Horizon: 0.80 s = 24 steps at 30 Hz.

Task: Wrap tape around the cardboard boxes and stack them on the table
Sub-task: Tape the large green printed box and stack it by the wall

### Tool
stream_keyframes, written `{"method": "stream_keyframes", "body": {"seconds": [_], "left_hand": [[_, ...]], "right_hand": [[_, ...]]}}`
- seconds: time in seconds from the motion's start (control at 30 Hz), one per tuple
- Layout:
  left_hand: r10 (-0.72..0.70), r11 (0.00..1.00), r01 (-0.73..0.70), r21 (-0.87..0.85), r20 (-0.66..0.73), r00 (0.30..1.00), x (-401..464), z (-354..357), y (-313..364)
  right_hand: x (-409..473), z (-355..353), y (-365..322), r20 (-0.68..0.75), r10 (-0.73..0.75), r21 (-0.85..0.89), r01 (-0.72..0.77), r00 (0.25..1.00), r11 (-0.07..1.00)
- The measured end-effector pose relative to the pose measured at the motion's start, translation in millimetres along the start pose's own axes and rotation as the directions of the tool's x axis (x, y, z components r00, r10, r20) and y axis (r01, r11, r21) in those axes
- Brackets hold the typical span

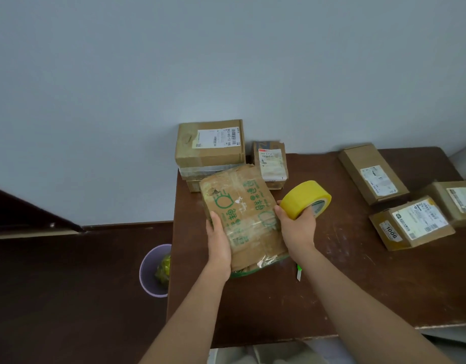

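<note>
Dark brown table (331, 285), scuffed top, pushed against a pale grey-blue wall. Left hand (219, 243) grips the left edge of a worn cardboard box with green print (242, 214), thumb over the top face, fingers hidden under the side. The box is tilted, its far end raised toward the wall, its near end low over the table with crinkled clear tape showing along that edge (whether it touches the tabletop I cannot tell). Right hand (297, 222) is closed around a yellow tape roll (306, 199), fingers through the core, the roll held just beside the box's right edge, thumb touching that edge. At the table's far left corner, a stack of boxes (209, 151) against the wall: a larger box with a white shipping label on top, bands of clear tape visible on the ones beneath. Just right of the stack, a small labelled box (271, 165) sits by the wall. Well apart on the right side, a long narrow box (372, 173) lies at an angle, and nearer the edge a box marked 1006 (411, 223) sits touching or just beside another labelled box (457, 202), partly cut off by the frame. A small green-and-white cutter (299, 273) lies on the table near the right forearm. On the floor left of the table, a lilac bin (149, 271) holds yellow-green scraps.
</note>
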<state>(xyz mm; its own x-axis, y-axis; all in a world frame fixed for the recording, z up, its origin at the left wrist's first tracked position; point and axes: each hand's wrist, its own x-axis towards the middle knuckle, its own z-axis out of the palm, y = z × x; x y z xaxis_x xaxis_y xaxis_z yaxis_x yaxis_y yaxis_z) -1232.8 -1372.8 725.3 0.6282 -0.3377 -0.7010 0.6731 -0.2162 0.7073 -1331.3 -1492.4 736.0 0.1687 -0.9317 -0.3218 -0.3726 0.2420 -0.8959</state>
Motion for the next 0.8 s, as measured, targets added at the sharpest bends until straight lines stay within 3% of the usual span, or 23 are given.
{"method": "stream_keyframes", "body": {"seconds": [0.17, 0.27, 0.33, 0.47, 0.53, 0.7, 0.8], "left_hand": [[-0.060, 0.994, 0.056, 0.096, 0.038, 0.997, 7.9, -5.5, -0.4], [0.137, 0.939, -0.102, 0.330, -0.083, 0.987, -1.2, -1.9, 19.7], [0.323, 0.851, -0.211, 0.480, -0.161, 0.933, -0.8, 4.0, 28.2], [0.477, 0.664, -0.305, 0.683, -0.073, 0.876, -9.7, 27.8, 25.0], [0.523, 0.521, -0.285, 0.805, -0.038, 0.851, -10.2, 30.1, 17.2], [0.550, 0.329, -0.155, 0.931, -0.056, 0.834, -3.5, 33.1, 9.6], [0.671, 0.127, -0.243, 0.962, 0.097, 0.735, -0.8, 37.2, 12.1]], "right_hand": [[-2.9, 7.1, -0.9, -0.051, -0.027, -0.122, 0.021, 0.998, 0.992], [-6.3, 5.1, -4.1, -0.068, -0.042, -0.147, 0.031, 0.997, 0.989], [-7.9, 3.7, -5.1, -0.066, -0.040, -0.150, 0.030, 0.997, 0.988], [-6.7, 2.6, -4.2, -0.061, -0.014, -0.118, 0.006, 0.998, 0.993], [-6.8, 1.4, -5.3, -0.039, 0.012, -0.093, -0.016, 0.999, 0.996], [-5.4, 4.8, -3.2, -0.021, 0.027, -0.067, -0.029, 0.999, 0.997], [-5.0, 3.1, -1.4, -0.021, 0.035, -0.061, -0.036, 0.999, 0.998]]}}
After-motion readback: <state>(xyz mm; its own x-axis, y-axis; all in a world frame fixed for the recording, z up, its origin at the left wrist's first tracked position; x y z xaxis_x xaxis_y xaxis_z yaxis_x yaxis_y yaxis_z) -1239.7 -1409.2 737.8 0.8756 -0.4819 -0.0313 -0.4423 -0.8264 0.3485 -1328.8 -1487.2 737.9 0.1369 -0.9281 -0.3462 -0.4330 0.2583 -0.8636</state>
